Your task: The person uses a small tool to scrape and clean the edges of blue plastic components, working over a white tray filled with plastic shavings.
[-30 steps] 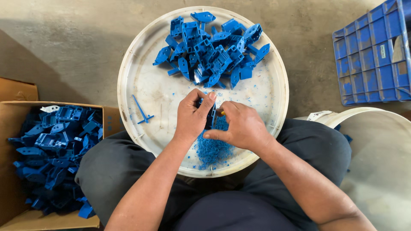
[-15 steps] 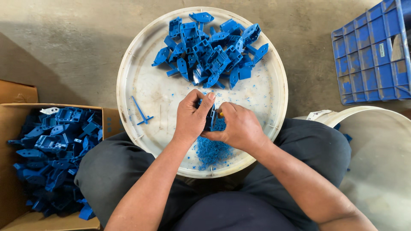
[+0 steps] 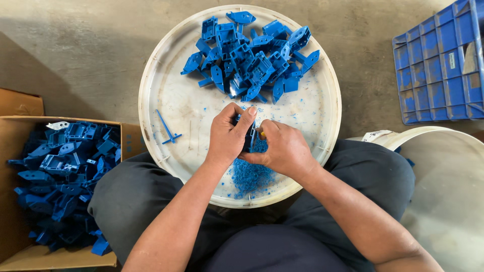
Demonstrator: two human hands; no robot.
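blue plastic part (image 3: 250,137) | left hand (image 3: 228,135) curled gripping | right hand (image 3: 283,149) closed gripping, over tray (image 3: 151,100)

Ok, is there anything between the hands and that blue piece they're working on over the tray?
Nothing visible: the left hand and the right hand both already grip the blue plastic part directly, above the pile of blue shavings on the round tray.
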